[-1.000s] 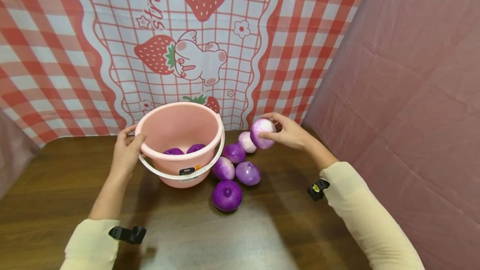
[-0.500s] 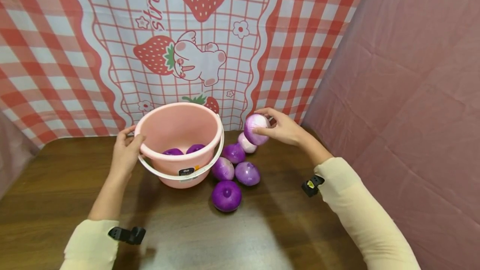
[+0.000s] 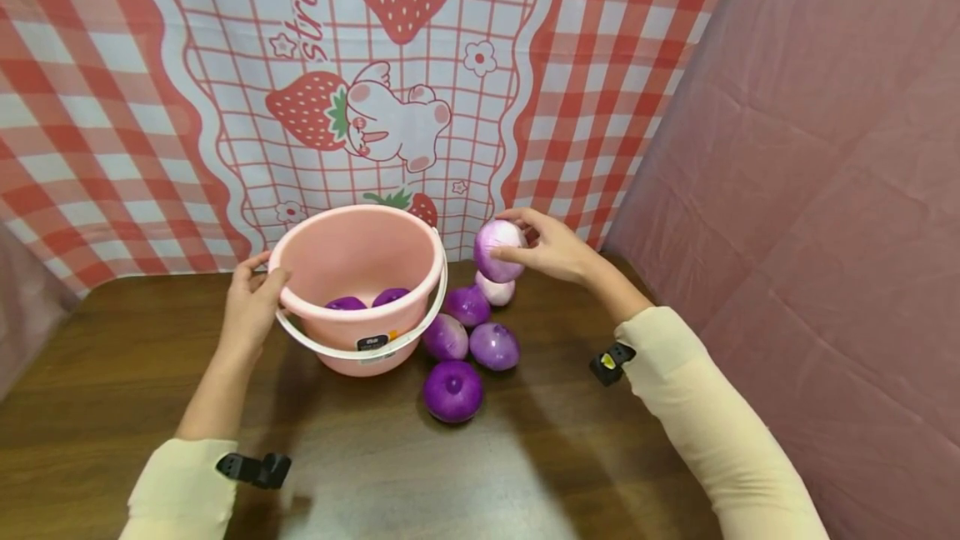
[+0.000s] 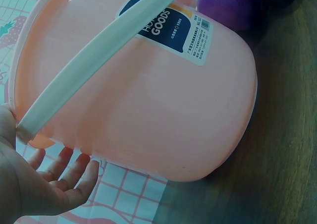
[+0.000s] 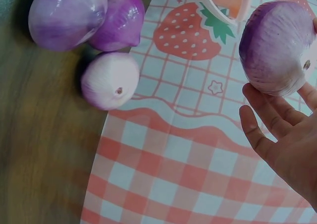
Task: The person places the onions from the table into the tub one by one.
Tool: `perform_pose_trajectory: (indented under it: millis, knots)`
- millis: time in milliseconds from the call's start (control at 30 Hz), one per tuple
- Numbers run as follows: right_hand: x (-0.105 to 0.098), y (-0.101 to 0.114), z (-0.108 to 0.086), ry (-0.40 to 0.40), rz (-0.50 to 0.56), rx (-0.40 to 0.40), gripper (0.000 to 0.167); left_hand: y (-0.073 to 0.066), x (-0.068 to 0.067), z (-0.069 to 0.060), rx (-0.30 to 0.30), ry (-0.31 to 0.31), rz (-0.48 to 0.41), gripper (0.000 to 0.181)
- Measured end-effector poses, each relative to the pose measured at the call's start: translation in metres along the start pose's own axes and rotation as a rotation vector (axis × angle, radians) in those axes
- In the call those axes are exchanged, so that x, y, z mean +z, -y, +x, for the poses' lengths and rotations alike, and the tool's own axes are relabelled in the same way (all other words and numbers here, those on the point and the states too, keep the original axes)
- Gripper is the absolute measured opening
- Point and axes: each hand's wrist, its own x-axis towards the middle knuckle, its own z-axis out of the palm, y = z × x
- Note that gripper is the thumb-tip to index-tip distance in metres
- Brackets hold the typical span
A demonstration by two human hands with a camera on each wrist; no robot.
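Observation:
A pink bucket (image 3: pixel 360 227) with a white handle (image 3: pixel 441 294) stands on the table, tilted slightly toward me. My left hand (image 3: pixel 251 302) grips its rim at the left, thumb over the edge and fingers outside. Two purple onions (image 3: pixel 391 297) show at the bottom inside. To the right of the bucket, my right hand (image 3: pixel 558 251) holds a purple-and-white onion (image 5: pixel 277 45) in the air between thumb and fingers. Beneath it on the table lies a paler onion (image 5: pixel 110 80). Other onions sit beside the bucket, among them a dark purple one (image 3: pixel 453 392) nearest me.
The brown wooden table (image 3: pixel 360 465) reaches back to a red-and-white strawberry cloth (image 3: pixel 405 115) hanging behind. A pink cloth wall (image 3: pixel 810 190) stands along the right side. Black wrist cameras are strapped on both forearms.
The right hand has moved left and slightly up with the onion, closer to the bucket. The left hand and the bucket have stayed in place.

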Motion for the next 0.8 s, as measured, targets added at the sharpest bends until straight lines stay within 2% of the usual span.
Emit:
perform_pose_trajectory:
  millis: [300,800]
  knots:
    - [0.004,0.002,0.005,0.001,0.036,-0.023,0.058,0.0,-0.001,0.0,-0.003,0.006,-0.001,0.055]
    - [0.003,0.014,0.013,0.004,0.038,-0.004,0.061,-0.001,-0.001,0.001,-0.002,0.019,0.008,0.057]
